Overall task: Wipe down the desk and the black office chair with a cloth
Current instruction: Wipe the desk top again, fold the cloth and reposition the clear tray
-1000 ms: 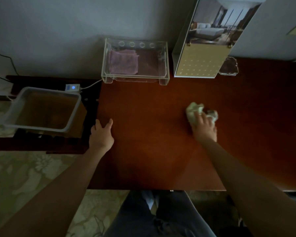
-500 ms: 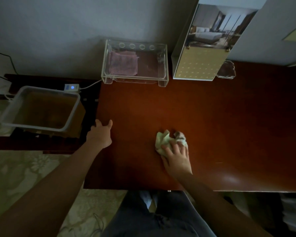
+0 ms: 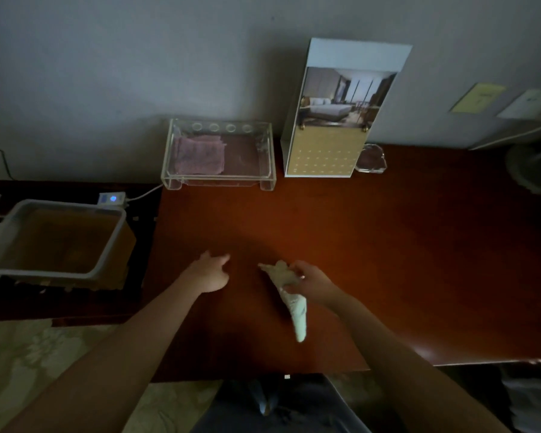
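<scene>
In the right hand [image 3: 310, 281], cloth [image 3: 289, 295] drooping lengthwise toward the desk's [image 3: 388, 245] near edge

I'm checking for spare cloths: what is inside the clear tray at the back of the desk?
The clear tray holds a folded pinkish cloth in its left half; the right half looks bare. Anything under that cloth is covered.
</scene>
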Demonstrator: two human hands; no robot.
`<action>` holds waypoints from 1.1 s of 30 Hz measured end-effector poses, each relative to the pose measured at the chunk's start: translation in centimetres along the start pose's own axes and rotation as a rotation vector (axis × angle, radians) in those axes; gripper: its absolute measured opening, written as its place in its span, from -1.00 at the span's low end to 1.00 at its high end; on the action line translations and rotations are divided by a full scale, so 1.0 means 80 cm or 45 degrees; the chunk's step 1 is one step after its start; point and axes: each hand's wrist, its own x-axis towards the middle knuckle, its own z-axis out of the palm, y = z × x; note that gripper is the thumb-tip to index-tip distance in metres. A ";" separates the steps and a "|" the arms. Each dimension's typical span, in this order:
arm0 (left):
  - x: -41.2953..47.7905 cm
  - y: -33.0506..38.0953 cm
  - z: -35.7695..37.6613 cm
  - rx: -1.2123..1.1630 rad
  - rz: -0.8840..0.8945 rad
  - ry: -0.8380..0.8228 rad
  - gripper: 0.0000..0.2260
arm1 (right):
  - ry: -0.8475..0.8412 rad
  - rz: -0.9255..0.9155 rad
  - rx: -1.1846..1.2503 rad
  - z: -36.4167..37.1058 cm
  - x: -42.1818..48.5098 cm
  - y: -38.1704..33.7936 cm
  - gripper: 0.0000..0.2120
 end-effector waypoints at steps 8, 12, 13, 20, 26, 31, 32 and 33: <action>-0.024 0.099 -0.016 -1.268 0.110 -0.275 -0.59 | 0.108 -0.166 0.751 -0.065 -0.010 -0.019 -0.83; -0.033 0.117 -0.028 -1.360 0.284 -0.235 -0.65 | 0.009 -0.203 0.841 -0.081 -0.010 -0.015 -0.84; -0.035 0.121 -0.030 -1.344 0.313 -0.218 -0.68 | 0.011 -0.198 0.802 -0.084 -0.011 -0.012 -0.84; -0.041 0.150 -0.013 -0.956 0.392 -0.056 -0.53 | 0.010 -0.117 0.273 -0.091 -0.014 0.020 -0.83; -0.027 0.157 0.025 -0.648 0.439 0.127 -0.96 | 0.063 -0.123 0.417 -0.103 -0.015 0.042 -0.93; -0.030 0.163 0.028 -0.847 0.362 0.206 -0.83 | 0.373 -0.034 0.232 -0.125 -0.006 0.060 -0.86; -0.030 0.164 0.028 -0.887 0.347 0.223 -0.83 | 0.395 -0.035 0.197 -0.128 -0.006 0.062 -0.89; -0.030 0.167 0.027 -0.929 0.330 0.236 -0.82 | 0.391 -0.049 0.170 -0.129 -0.006 0.062 -0.91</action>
